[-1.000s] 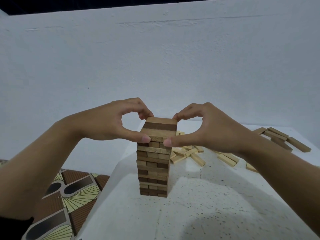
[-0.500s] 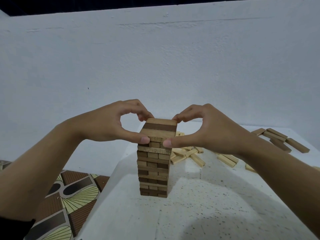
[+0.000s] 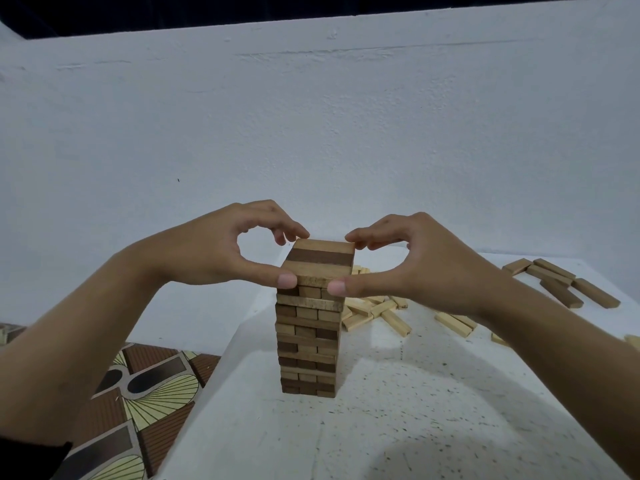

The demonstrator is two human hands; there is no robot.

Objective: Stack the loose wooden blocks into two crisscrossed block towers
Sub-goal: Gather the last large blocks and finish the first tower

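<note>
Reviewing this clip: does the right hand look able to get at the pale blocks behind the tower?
Probably yes. The right hand pinches the top of the tower, and the pale blocks lie on the table just below it, with nothing between. It would only have to let go first.

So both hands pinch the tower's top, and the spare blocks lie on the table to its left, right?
Not quite: the left hand and right hand do pinch the top of the tower, but the head view shows the spare blocks on the table to its right.
</note>
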